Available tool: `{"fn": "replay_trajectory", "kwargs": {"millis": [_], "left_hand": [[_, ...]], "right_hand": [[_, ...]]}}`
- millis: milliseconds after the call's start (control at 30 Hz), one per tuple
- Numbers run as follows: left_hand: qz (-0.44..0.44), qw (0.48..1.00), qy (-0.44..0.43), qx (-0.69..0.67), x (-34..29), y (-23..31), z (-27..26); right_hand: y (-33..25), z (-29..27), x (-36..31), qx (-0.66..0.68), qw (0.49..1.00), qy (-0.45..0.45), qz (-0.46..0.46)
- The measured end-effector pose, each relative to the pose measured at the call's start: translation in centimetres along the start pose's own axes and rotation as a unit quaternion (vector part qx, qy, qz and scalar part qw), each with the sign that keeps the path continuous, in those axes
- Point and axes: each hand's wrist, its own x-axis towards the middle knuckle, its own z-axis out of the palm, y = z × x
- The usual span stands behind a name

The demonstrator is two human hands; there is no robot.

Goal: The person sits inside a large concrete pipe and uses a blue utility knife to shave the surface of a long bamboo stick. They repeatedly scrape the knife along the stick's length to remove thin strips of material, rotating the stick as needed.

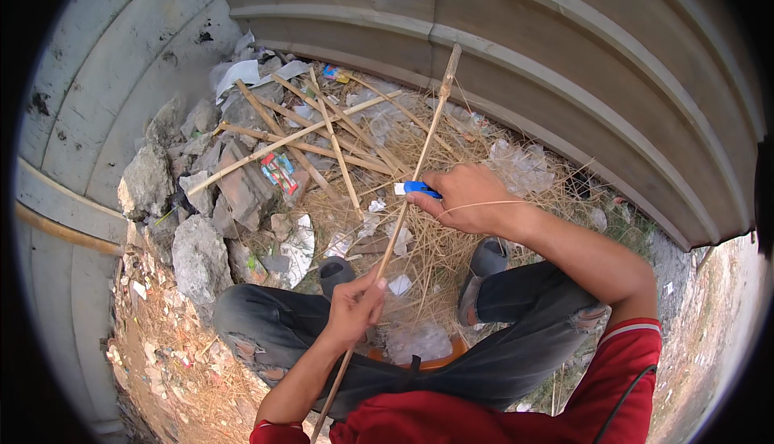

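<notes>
A long thin wooden stick [430, 131] slants across the view, from near my body at the bottom up toward the metal wall. My left hand [356, 305] is wrapped round its lower part, above my left leg. In my right hand [468, 197] is a blue box cutter [421, 189], its pale blade end lying against the stick about midway along. The fingers of that hand are closed round the handle. Fine shavings and straw [451, 258] lie beneath the stick, between my feet.
Several bamboo strips [339, 154] lie crossed ahead on the left, over rubble and litter. Grey rocks [200, 257] are piled at the left. A corrugated metal wall [516, 49] closes off the far side, and pale panels [105, 81] stand at the left. An orange thing [439, 357] shows between my legs.
</notes>
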Motion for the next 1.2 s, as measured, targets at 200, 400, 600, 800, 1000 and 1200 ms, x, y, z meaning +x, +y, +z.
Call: {"fn": "replay_trajectory", "kwargs": {"millis": [200, 400, 600, 800, 1000, 1200], "left_hand": [[0.017, 0.999, 0.027, 0.038, -0.3, -1.4, 0.1], [0.039, 0.999, 0.037, 0.006, 0.3, -0.3, 0.0], [0.046, 0.995, 0.09, 0.024, 0.3, 1.3, 0.8], [0.054, 0.991, 0.114, 0.045, 0.2, 0.4, -0.3], [0.079, 0.992, 0.082, 0.046, -0.7, -1.1, 0.1], [0.108, 0.985, 0.123, 0.06, 0.3, 0.5, 0.3]], "right_hand": [[7.8, -2.4, 1.7, -0.015, 0.981, 0.17, 0.088], [3.1, -1.3, -0.1, 0.071, 0.994, 0.078, 0.009], [-4.8, 2.1, -2.8, 0.064, 0.991, -0.104, -0.061], [-2.6, 2.0, 0.3, 0.011, 1.0, -0.005, 0.011], [2.1, -0.5, 0.7, 0.025, 0.997, 0.015, 0.073], [-5.8, 3.3, -2.7, 0.067, 0.988, -0.121, -0.064]]}}
